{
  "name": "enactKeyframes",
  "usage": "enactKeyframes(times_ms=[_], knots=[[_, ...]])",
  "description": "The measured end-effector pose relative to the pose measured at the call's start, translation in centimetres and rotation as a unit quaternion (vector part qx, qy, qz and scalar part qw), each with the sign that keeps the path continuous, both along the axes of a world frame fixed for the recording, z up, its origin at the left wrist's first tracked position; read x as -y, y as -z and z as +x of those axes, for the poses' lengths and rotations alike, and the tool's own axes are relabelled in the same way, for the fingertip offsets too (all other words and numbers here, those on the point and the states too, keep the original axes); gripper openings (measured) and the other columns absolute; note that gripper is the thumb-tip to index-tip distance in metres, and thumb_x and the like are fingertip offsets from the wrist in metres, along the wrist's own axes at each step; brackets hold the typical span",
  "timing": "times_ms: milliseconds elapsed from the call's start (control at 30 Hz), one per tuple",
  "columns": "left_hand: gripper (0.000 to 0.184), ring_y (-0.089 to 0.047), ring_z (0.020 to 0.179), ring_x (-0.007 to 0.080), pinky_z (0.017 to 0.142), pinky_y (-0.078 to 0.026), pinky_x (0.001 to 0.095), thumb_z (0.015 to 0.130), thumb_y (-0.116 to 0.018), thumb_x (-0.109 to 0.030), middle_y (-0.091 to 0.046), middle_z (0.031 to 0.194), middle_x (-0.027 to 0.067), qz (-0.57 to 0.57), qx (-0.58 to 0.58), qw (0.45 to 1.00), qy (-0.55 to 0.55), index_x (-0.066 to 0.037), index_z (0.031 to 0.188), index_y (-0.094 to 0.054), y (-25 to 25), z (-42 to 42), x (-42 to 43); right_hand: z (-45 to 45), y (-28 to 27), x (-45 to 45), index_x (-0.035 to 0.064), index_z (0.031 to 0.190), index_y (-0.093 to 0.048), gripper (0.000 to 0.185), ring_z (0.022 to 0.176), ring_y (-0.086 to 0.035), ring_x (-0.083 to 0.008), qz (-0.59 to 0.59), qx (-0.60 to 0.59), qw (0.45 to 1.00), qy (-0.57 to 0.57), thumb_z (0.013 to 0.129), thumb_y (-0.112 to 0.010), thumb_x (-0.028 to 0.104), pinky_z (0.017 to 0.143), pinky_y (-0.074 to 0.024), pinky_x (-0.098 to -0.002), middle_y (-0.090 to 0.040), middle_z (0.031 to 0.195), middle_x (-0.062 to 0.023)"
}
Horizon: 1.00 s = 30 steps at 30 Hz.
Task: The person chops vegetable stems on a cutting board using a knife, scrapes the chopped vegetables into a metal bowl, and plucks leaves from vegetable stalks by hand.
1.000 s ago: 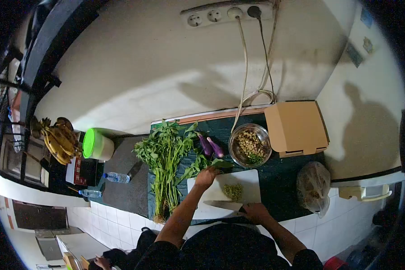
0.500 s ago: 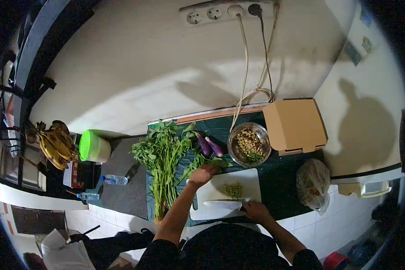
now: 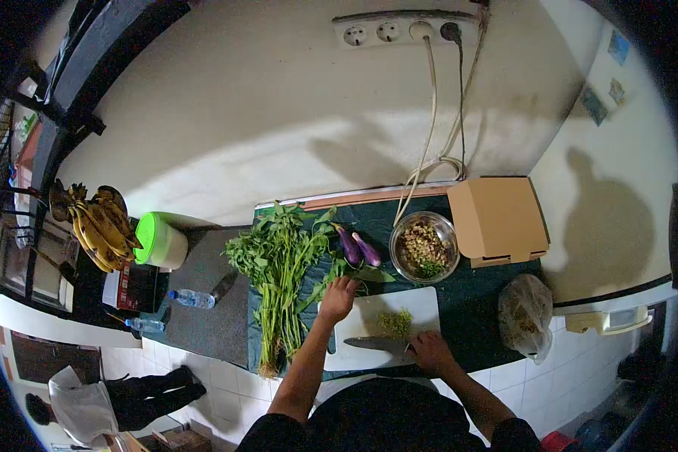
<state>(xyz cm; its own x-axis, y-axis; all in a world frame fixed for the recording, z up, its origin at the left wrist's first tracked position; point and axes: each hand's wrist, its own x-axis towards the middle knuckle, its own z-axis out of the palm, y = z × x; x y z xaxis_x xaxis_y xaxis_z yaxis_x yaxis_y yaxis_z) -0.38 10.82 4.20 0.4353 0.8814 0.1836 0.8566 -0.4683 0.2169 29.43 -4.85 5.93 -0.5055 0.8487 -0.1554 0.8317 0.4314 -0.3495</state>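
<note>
On my head feed, everything placed off the white cutting board (image 3: 420,305): the dark green cloth (image 3: 471,301) runs under it and out both sides. The big bundle of leafy greens (image 3: 282,264) lies left of the board, roots toward me. The cardboard box (image 3: 497,218) sits beyond the board's far right corner. A knotted plastic bag (image 3: 526,316) is right of the board, apart from it. The steel bowl (image 3: 452,248), part filled with chopped bits, is just past the far edge. The knife (image 3: 373,344) is over the board's near half, blade pointing left; can't tell if it touches. My right hand (image 3: 431,352) is at the board's right edge, fingers wrapped on the knife handle. My left hand (image 3: 339,299) is at the far left corner, fingers half curled over leaves; can't tell if it grips any. Two eggplants (image 3: 368,251) lie beyond the far edge. The chopped green pile (image 3: 394,324) sits mid-board, just past the blade.
</note>
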Motion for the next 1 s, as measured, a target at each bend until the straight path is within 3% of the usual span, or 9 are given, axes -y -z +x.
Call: enactKeyframes(times_ms=[167,433,533,633,667,767,900,933,1000], knots=[[0.024,-0.056,0.1,0.0387,0.085,-0.046,0.0474,0.09,-0.051,-0.014,-0.057,0.108,0.0168,-0.119,0.105,0.987,-0.019,-0.005,0.11,-0.06,-0.6,-1.7,0.8,-2.2,-1.5,-4.8,0.0036,0.101,-0.061,0.028,0.094,-0.06,-0.0342,0.104,-0.088,0.99,0.043,0.086,-0.066,0.027,0.083,-0.0482,-0.0452,-0.059,0.099,-0.0162],[0.021,-0.059,0.099,0.0426,0.086,-0.047,0.0476,0.094,-0.052,-0.012,-0.062,0.106,0.0197,-0.114,0.215,0.963,-0.119,-0.003,0.111,-0.059,-1.6,-3.5,1.1,-9.4,-0.7,-13.4,0.0044,0.1,-0.059,0.024,0.089,-0.061,-0.0376,0.024,-0.215,0.971,0.101,0.086,-0.066,0.022,0.075,-0.05,-0.0478,-0.06,0.096,-0.0183],[0.019,-0.062,0.105,0.0275,0.093,-0.047,0.0351,0.098,-0.05,-0.006,-0.066,0.114,0.0155,-0.068,0.335,0.915,-0.215,0.0,0.114,-0.06,-1.9,-3.7,1.4,-11.8,-1.2,-15.2,0.0057,0.103,-0.062,0.021,0.092,-0.062,-0.0359,0.005,-0.203,0.972,0.122,0.088,-0.064,0.02,0.076,-0.0514,-0.0465,-0.062,0.099,-0.0169],[0.018,-0.064,0.092,0.0303,0.083,-0.048,0.037,0.098,-0.053,-0.012,-0.067,0.099,0.0176,-0.05,0.42,0.873,-0.242,0.001,0.109,-0.059,0.0,-5.2,1.9,-13.1,1.4,-17.3,0.0076,0.107,-0.064,0.022,0.092,-0.063,-0.0354,0.002,-0.161,0.982,0.099,0.088,-0.061,0.018,0.075,-0.0522,-0.0462,-0.063,0.098,-0.0165],[0.018,-0.063,0.084,0.0223,0.079,-0.048,0.0322,0.099,-0.053,-0.013,-0.066,0.092,0.0143,-0.05,0.439,0.858,-0.263,0.003,0.108,-0.058,-1.4,-5.0,2.1,-13.4,3.1,-18.0,0.0086,0.11,-0.065,0.024,0.092,-0.063,-0.0351,0.026,-0.138,0.989,0.05,0.089,-0.059,0.017,0.076,-0.0525,-0.0459,-0.063,0.097,-0.0163],[0.018,-0.059,0.084,0.0172,0.079,-0.048,0.0307,0.101,-0.051,-0.013,-0.065,0.091,0.0104,-0.05,0.509,0.813,-0.278,0.002,0.108,-0.057,-4.2,-5.2,2.7,-14.3,4.8,-19.4,0.0116,0.115,-0.066,0.028,0.086,-0.063,-0.0335,-0.039,-0.052,0.998,-0.012,0.09,-0.056,0.017,0.072,-0.0523,-0.0461,-0.064,0.098,-0.0157],[0.018,-0.056,0.087,0.0123,0.081,-0.046,0.0267,0.103,-0.047,-0.011,-0.061,0.096,0.006,-0.081,0.58,0.768,-0.26,0.002,0.113,-0.055,-8.0,-5.0,3.5,-15.1,6.7,-20.3,0.0112,0.118,-0.065,0.031,0.076,-0.062,-0.0327,0.014,-0.062,0.998,0.02,0.09,-0.057,0.022,0.066,-0.0512,-0.0457,-0.066,0.096,-0.0157],[0.019,-0.056,0.087,0.0115,0.082,-0.046,0.0258,0.102,-0.049,-0.012,-0.06,0.097,0.0056,-0.078,0.602,0.755,-0.248,0.002,0.114,-0.055,-8.0,-5.1,3.7,-15.2,7.9,-20.2,0.0101,0.118,-0.065,0.032,0.072,-0.061,-0.0327,-0.053,-0.249,0.963,0.085,0.091,-0.057,0.024,0.064,-0.0503,-0.0455,-0.067,0.093,-0.0153],[0.019,-0.055,0.086,0.0108,0.08,-0.045,0.0254,0.101,-0.051,-0.011,-0.06,0.097,0.0048,-0.092,0.608,0.747,-0.254,0.002,0.114,-0.055,-8.1,-5.2,3.9,-15.7,8.5,-20.4,0.007,0.112,-0.065,0.031,0.066,-0.06,-0.0321,-0.096,-0.379,0.913,0.119,0.09,-0.06,0.028,0.062,-0.0499,-0.0439,-0.066,0.086,-0.0139]])
